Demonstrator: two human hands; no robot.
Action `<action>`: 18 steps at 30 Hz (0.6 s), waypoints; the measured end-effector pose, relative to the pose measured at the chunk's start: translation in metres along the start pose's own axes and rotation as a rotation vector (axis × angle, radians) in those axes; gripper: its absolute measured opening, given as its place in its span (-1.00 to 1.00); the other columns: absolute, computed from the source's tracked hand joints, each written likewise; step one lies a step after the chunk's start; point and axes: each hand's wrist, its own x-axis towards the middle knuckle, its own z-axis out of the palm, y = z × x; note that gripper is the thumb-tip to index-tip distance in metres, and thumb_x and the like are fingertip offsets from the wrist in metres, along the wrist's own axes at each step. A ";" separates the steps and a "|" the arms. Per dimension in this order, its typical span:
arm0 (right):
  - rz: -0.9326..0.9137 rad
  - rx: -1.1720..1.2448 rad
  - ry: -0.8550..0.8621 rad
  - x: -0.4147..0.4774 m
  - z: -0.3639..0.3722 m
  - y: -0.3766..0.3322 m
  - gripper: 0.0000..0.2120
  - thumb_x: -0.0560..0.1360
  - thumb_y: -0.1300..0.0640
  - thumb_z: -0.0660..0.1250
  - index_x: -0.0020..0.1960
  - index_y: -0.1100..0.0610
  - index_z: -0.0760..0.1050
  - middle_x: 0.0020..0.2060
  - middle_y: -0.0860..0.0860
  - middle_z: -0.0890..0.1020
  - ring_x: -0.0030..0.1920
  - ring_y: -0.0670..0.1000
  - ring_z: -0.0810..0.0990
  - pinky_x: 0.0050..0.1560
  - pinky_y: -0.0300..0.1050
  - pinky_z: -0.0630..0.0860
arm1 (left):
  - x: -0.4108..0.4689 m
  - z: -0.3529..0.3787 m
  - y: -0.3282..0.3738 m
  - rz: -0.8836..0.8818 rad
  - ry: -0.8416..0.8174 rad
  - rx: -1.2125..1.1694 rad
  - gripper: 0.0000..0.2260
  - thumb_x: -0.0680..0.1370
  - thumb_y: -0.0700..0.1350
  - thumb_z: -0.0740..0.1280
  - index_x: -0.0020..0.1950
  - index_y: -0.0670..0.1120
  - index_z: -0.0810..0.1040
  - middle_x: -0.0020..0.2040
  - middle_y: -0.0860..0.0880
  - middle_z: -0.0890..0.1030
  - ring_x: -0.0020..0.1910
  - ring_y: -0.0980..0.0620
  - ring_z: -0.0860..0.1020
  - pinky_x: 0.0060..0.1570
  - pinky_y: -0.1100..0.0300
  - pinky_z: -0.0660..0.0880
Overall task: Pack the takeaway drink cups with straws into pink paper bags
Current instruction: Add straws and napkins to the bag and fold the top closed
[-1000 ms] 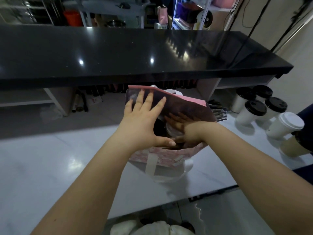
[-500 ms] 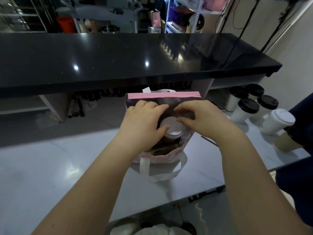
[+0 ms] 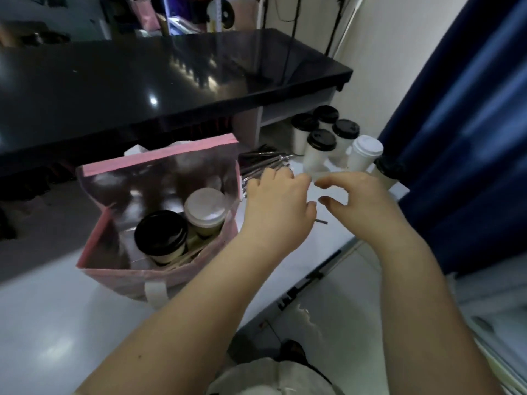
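Both forearms outstretched, left hand (image 3: 278, 206) and right hand (image 3: 353, 203) loosely curled, empty, beside the pink paper bag (image 3: 114, 277).

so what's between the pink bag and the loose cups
Head view: a pile of wrapped straws, with the left hand over its near end.

One wide-angle camera worn on the person's head looks forward and steeply down, close over the glossy white counter (image 3: 51, 332), with the left hand (image 3: 278, 206) and right hand (image 3: 359, 201) mid-frame and the open pink paper bag (image 3: 114, 280) left of centre.
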 end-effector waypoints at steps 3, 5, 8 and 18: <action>0.092 -0.002 -0.017 -0.016 0.009 0.025 -0.73 0.52 0.10 0.36 0.18 -0.16 0.54 0.00 -0.31 0.48 0.20 -0.17 0.40 0.10 -0.13 0.39 | 0.000 0.030 0.010 -0.008 -0.056 -0.031 -0.67 0.57 0.04 0.24 0.32 0.01 0.44 0.19 -0.02 0.50 0.23 -0.12 0.40 0.14 -0.03 0.30; 0.120 -0.007 -0.052 -0.024 0.021 0.040 -0.74 0.53 0.10 0.35 0.18 -0.15 0.54 0.05 -0.28 0.53 0.24 -0.14 0.40 0.16 -0.05 0.43 | 0.000 0.052 0.010 -0.013 -0.118 -0.044 -0.65 0.57 0.03 0.24 0.34 0.01 0.43 0.22 -0.02 0.49 0.24 -0.12 0.39 0.14 -0.02 0.30; 0.131 -0.006 -0.119 -0.029 0.041 0.058 -0.75 0.53 0.12 0.35 0.19 -0.09 0.55 0.11 -0.18 0.58 0.26 -0.08 0.40 0.18 0.01 0.44 | 0.001 0.084 0.004 -0.048 -0.236 -0.054 -0.61 0.57 0.01 0.24 0.39 0.03 0.39 0.29 -0.03 0.47 0.29 -0.13 0.36 0.16 -0.03 0.31; 0.007 -0.060 -0.307 0.034 0.092 0.112 -0.71 0.52 0.10 0.35 0.23 -0.03 0.54 0.09 -0.06 0.61 0.21 0.02 0.42 0.13 -0.02 0.43 | 0.049 0.155 -0.024 -0.299 -0.272 -0.026 -0.58 0.54 -0.07 0.26 0.41 0.03 0.41 0.33 -0.03 0.47 0.32 -0.13 0.36 0.20 -0.01 0.32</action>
